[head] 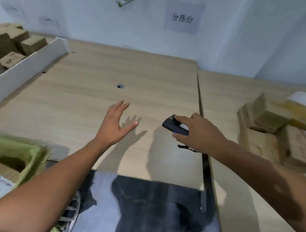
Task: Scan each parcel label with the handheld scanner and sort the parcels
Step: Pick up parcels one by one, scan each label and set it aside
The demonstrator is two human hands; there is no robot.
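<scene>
we see a black scanner (pixel 173 125) with a blue button, brown cardboard parcels (pixel 274 124), a pale wood-grain table (pixel 115 73), a white divider (pixel 25 69), a green bin (pixel 31 154).

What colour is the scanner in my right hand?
Black with a blue button, seen in the head view: scanner.

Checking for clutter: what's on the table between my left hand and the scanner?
In the head view, only bare tabletop and the hands' shadows lie between the left hand and the scanner.
</scene>
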